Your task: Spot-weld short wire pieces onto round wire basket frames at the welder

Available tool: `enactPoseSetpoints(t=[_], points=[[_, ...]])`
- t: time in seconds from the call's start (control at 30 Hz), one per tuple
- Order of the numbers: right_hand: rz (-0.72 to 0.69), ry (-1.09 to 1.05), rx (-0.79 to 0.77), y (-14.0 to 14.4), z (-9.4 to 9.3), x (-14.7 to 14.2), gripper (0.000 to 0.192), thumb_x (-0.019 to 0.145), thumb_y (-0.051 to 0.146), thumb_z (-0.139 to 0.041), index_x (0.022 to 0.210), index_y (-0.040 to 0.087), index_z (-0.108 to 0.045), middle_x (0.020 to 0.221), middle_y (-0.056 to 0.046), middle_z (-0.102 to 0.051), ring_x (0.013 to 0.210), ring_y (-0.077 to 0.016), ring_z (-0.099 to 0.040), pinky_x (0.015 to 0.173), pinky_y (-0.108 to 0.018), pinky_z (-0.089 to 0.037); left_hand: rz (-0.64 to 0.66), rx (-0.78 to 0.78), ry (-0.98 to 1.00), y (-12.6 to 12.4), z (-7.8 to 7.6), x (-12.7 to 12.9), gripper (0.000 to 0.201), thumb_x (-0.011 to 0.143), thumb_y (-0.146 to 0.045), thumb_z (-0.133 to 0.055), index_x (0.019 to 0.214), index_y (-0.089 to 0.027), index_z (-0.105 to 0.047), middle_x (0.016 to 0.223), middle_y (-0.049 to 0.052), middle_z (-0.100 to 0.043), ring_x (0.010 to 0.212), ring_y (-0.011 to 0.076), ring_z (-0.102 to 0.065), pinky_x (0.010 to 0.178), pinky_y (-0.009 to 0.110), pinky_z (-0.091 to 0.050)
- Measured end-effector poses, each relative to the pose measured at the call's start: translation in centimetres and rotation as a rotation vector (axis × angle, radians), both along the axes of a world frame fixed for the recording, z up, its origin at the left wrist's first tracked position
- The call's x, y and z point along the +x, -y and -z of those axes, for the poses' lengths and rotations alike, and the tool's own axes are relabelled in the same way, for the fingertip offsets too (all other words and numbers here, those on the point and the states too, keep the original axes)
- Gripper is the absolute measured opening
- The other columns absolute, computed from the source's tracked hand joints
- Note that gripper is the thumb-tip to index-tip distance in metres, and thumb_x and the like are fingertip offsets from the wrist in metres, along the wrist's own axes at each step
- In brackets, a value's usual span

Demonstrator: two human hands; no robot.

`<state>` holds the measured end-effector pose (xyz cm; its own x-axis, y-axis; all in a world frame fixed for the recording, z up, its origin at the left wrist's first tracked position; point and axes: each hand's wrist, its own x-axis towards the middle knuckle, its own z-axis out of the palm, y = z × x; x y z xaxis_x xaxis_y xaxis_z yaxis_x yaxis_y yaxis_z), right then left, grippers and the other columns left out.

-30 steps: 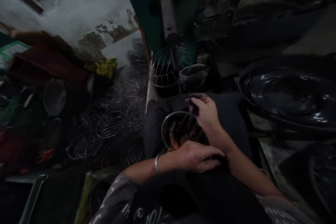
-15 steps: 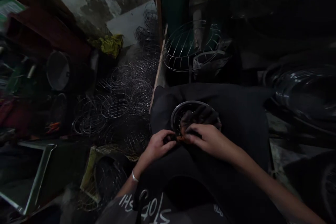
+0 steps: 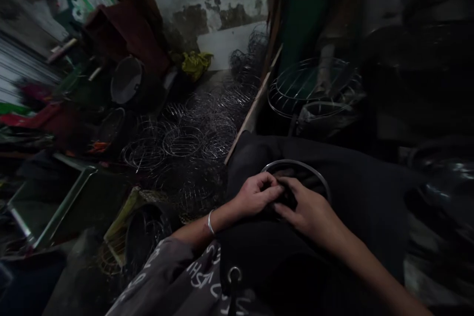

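Note:
A round item with a shiny metal rim (image 3: 309,167) rests on the dark cloth (image 3: 363,192) over my lap. Dark material lies inside the rim, too dim to identify. At the rim's near left side, my left hand (image 3: 257,195) has thumb and forefinger pinched together. My right hand (image 3: 309,210) meets it from the right, its fingers curled inward and nearly touching the left fingertips. Something small and dark seems to be between the two hands, but the fingers and shadow hide what it is.
Many round wire grills (image 3: 183,141) are heaped on the floor to the left, behind a wooden board (image 3: 255,103). A larger wire rack (image 3: 285,91) stands ahead. Black buckets (image 3: 128,81) and a metal-edged frame (image 3: 61,197) are farther left.
My view has swung left. The hands have come closer together and moved over the near part of the rim. The orange-brown piece seen between them earlier is now hidden.

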<state>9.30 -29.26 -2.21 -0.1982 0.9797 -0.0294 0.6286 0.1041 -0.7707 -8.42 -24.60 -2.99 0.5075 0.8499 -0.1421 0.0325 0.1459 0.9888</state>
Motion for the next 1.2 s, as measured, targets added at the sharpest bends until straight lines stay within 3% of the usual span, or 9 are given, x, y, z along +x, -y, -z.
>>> enactPoseSetpoints(t=[0.2,0.4,0.53,0.7,0.83,0.9,1.0,1.2], points=[[0.062,-0.109,0.048,-1.5,-1.0,1.0,0.029,0.085,0.03,-0.053,0.11,0.017,-0.062,0.102,-0.01,-0.071,0.09,-0.0245,-0.07,0.076,-0.034,-0.055,0.074,0.033,0.109,-1.2,-0.5,1.2,0.046,0.07,-0.046,-0.085,0.088,-0.013,-0.058,0.084,0.002,-0.057,0.072,0.0104,-0.051,0.068,0.022,-0.043],[0.005,-0.272,0.098,-1.8,0.1,0.9,0.037,0.082,0.021,-0.05,0.116,0.015,-0.063,0.112,-0.009,-0.07,0.103,-0.0231,-0.067,0.091,-0.037,-0.054,0.009,0.187,-0.043,-1.4,-0.3,0.3,0.036,0.084,-0.046,-0.071,0.082,-0.012,-0.061,0.077,0.002,-0.057,0.071,0.0113,-0.049,0.068,0.023,-0.041],[0.043,-0.327,0.142,-2.3,0.1,0.7,0.031,0.085,0.023,-0.05,0.109,0.016,-0.067,0.11,-0.008,-0.07,0.103,-0.0224,-0.067,0.094,-0.037,-0.053,-0.001,0.204,-0.066,-1.1,-0.5,0.1,0.03,0.085,-0.04,-0.068,0.094,-0.014,-0.057,0.087,0.003,-0.06,0.076,0.0129,-0.054,0.07,0.023,-0.044],[0.117,-0.29,0.156,-2.4,0.5,0.4,0.032,0.083,0.021,-0.051,0.11,0.016,-0.066,0.108,-0.008,-0.071,0.102,-0.0231,-0.068,0.09,-0.036,-0.054,-0.02,0.402,-0.157,-0.9,-0.4,-0.2,0.018,0.084,-0.03,-0.068,0.089,-0.014,-0.06,0.086,0.002,-0.063,0.081,0.0134,-0.057,0.076,0.024,-0.045],[0.166,-0.186,0.209,-2.3,0.5,0.6,0.034,0.082,0.021,-0.048,0.111,0.016,-0.066,0.107,-0.008,-0.071,0.099,-0.024,-0.068,0.088,-0.036,-0.054,-0.138,0.48,-0.234,-1.0,-0.6,-0.9,0.014,0.089,-0.029,-0.059,0.085,-0.015,-0.059,0.08,0.0,-0.059,0.074,0.0119,-0.054,0.071,0.023,-0.044],[0.177,-0.157,0.224,-2.4,0.2,0.5,0.033,0.082,0.021,-0.048,0.109,0.017,-0.066,0.106,-0.008,-0.071,0.098,-0.024,-0.068,0.086,-0.035,-0.054,-0.161,0.5,-0.247,-0.8,-0.7,-1.1,0.019,0.086,-0.033,-0.065,0.088,-0.015,-0.057,0.08,0.0,-0.058,0.072,0.0119,-0.053,0.068,0.023,-0.044],[0.147,-0.16,0.215,-2.4,-0.3,0.0,0.029,0.082,0.02,-0.048,0.105,0.018,-0.066,0.102,-0.006,-0.072,0.096,-0.0227,-0.069,0.083,-0.033,-0.054,-0.081,0.559,-0.272,-0.3,-0.5,-1.0,0.032,0.079,-0.039,-0.076,0.092,-0.016,-0.058,0.083,0.001,-0.061,0.075,0.0135,-0.056,0.069,0.024,-0.045],[0.092,-0.064,0.332,-2.0,-0.6,-0.5,0.026,0.088,0.019,-0.046,0.105,0.018,-0.066,0.102,-0.006,-0.072,0.092,-0.0218,-0.069,0.083,-0.033,-0.053,-0.119,0.722,-0.329,-0.8,-0.8,-2.0,0.007,0.09,-0.022,-0.057,0.091,-0.016,-0.06,0.084,0.002,-0.064,0.076,0.0119,-0.058,0.072,0.022,-0.048]])
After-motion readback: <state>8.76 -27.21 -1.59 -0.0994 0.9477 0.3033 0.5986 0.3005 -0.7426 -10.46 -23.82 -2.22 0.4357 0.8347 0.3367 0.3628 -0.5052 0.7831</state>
